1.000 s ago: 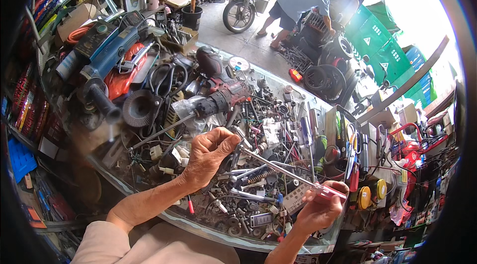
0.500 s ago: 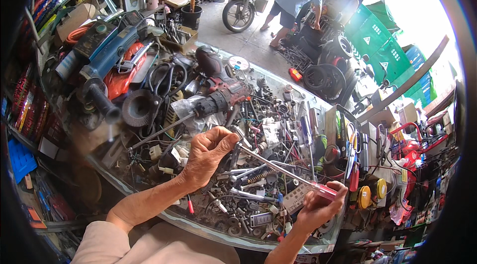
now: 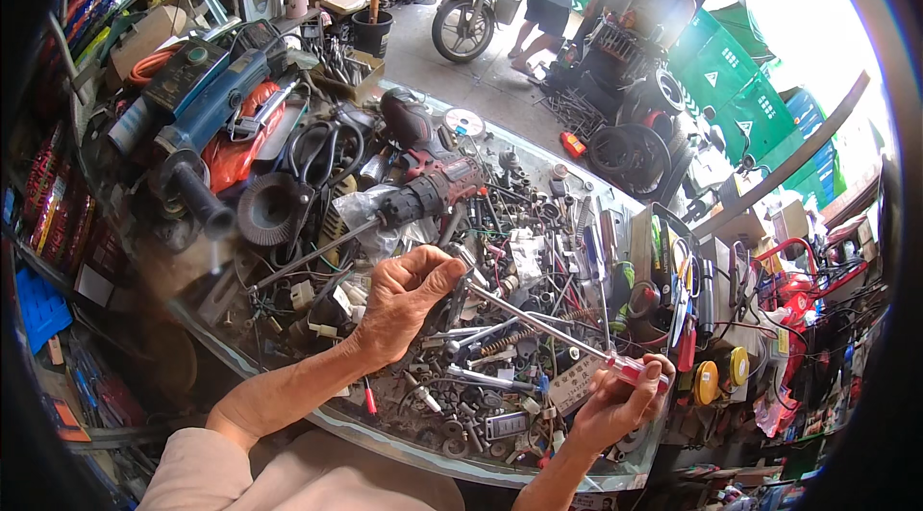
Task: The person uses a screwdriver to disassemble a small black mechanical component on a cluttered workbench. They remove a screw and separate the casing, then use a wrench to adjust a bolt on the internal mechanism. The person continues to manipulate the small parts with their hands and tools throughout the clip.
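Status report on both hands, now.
Right hand grips screwdriver handle. Left hand pinches its tip. Loose tools and screws cluttered underneath.

Long screwdriver (image 3: pixel 553 328): thin bright steel shaft, clear handle with red end. Lies slanted across lower centre of frame, tip upper left at left hand (image 3: pixel 404 299) fingers, handle lower right gripped in right hand (image 3: pixel 615 405). Raised above cluttered desk (image 3: pixel 385 434).
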Action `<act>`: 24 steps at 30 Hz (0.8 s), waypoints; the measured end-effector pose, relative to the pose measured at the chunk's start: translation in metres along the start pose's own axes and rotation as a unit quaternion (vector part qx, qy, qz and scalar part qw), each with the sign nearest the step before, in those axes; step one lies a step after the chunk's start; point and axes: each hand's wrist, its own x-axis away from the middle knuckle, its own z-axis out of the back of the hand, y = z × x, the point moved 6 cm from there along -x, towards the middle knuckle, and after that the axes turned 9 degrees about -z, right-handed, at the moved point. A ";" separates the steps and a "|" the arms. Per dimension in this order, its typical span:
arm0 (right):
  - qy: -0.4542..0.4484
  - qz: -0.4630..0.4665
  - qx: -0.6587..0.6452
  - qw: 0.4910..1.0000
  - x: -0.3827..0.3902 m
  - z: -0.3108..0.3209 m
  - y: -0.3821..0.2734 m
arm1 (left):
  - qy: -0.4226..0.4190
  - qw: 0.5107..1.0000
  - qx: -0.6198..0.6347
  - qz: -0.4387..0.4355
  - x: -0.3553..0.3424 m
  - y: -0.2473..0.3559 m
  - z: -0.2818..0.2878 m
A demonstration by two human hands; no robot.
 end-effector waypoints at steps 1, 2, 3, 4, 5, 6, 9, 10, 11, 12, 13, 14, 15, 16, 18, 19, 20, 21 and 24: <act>0.008 0.012 0.003 1.000 0.001 -0.006 -0.003 | 0.003 1.000 -0.006 -0.009 0.000 0.000 -0.001; 0.015 0.025 0.006 1.000 0.002 -0.013 -0.006 | 0.001 1.000 -0.008 -0.009 0.000 0.000 -0.001; 0.022 0.037 0.010 0.999 0.002 -0.016 -0.009 | 0.000 1.000 -0.009 -0.009 -0.001 -0.001 -0.001; 0.020 0.038 0.007 0.999 0.002 -0.016 -0.008 | -0.001 1.000 -0.011 -0.008 -0.001 -0.001 0.000; 0.018 0.038 0.003 0.999 0.002 -0.014 -0.007 | -0.006 1.000 -0.011 -0.003 -0.001 -0.002 0.001; 0.015 0.040 -0.001 0.999 0.001 -0.013 -0.007 | -0.010 1.000 -0.010 0.002 0.000 -0.002 0.002; 0.028 0.029 0.010 0.999 0.002 -0.012 -0.006 | -0.020 0.999 0.022 0.019 0.001 -0.007 0.003; 0.035 0.023 0.014 0.999 0.001 -0.010 -0.005 | -0.023 0.999 0.037 0.026 0.001 -0.009 0.002; 0.042 0.017 0.017 0.999 0.000 -0.007 -0.004 | -0.023 0.999 0.027 0.021 0.001 -0.007 0.001; 0.050 0.011 0.021 0.998 -0.002 -0.004 -0.003 | -0.024 0.999 0.018 0.016 0.001 -0.005 -0.001; 0.055 0.013 0.022 0.998 -0.003 -0.003 -0.002 | -0.025 1.000 0.009 0.012 0.001 -0.004 -0.003; 0.059 0.016 0.023 0.998 -0.003 -0.002 -0.002 | -0.030 0.999 0.008 0.013 0.001 -0.004 -0.004; 0.063 0.017 0.024 0.998 -0.003 -0.001 -0.002 | -0.035 0.999 0.006 0.015 0.001 -0.005 -0.003; 0.055 0.017 0.019 0.998 -0.004 -0.002 -0.002 | -0.041 0.999 0.005 0.017 0.001 -0.006 -0.004; 0.038 0.017 0.010 0.999 -0.004 -0.004 -0.003 | -0.034 0.999 -0.002 0.017 0.001 -0.005 -0.004; 0.028 -0.001 0.010 1.000 -0.005 -0.001 -0.001 | -0.031 0.999 -0.006 0.016 0.001 -0.005 -0.003; 0.017 -0.019 0.010 1.000 -0.006 0.003 0.002 | -0.030 0.999 -0.005 0.015 0.001 -0.005 -0.002; 0.008 -0.035 0.009 0.999 -0.007 0.005 0.004 | -0.031 0.999 -0.004 0.014 0.001 -0.007 -0.001; 0.029 -0.015 0.034 0.999 -0.006 0.001 -0.003 | -0.039 0.999 -0.019 0.012 0.001 -0.007 -0.002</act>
